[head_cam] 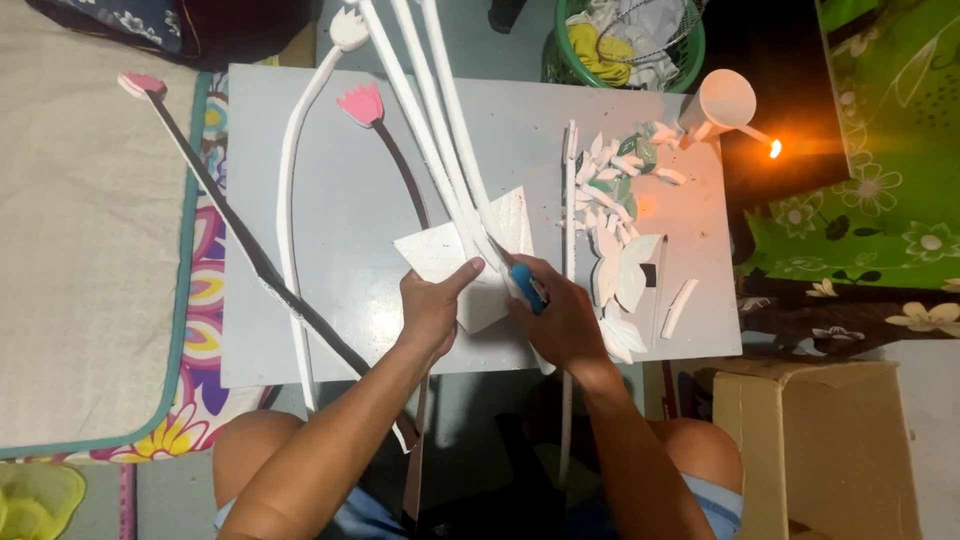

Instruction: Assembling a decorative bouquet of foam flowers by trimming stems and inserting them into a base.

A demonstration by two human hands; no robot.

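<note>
Head view looks straight down on a grey board [330, 330] that serves as a work surface, with a beige mat [80, 230] lying to its left and a cardboard box [820, 440] at its lower right corner. Across the board run several long white strips [425, 110], fanning up from the middle toward the top edge, while a dark stick with a pink tip [225, 215] slants down the left side beside a curved white stem [288, 200] and a shorter stem topped by a pink tulip shape [362, 104]. A green basket [625, 45] of cloth sits past the top edge, near a white cup [722, 100] and a small flame [775, 149]. At the centre lies a white foam sheet [455, 255], under the lower ends of the strips. The left hand [432, 305] presses flat on this sheet, fingers together and thumb stretched out toward the right. The right hand [560, 315] is closed around a blue-handled cutter [528, 283], whose tip meets the sheet just beside the strips. White cut-out petals [620, 185] are scattered to the right of that hand.
</note>
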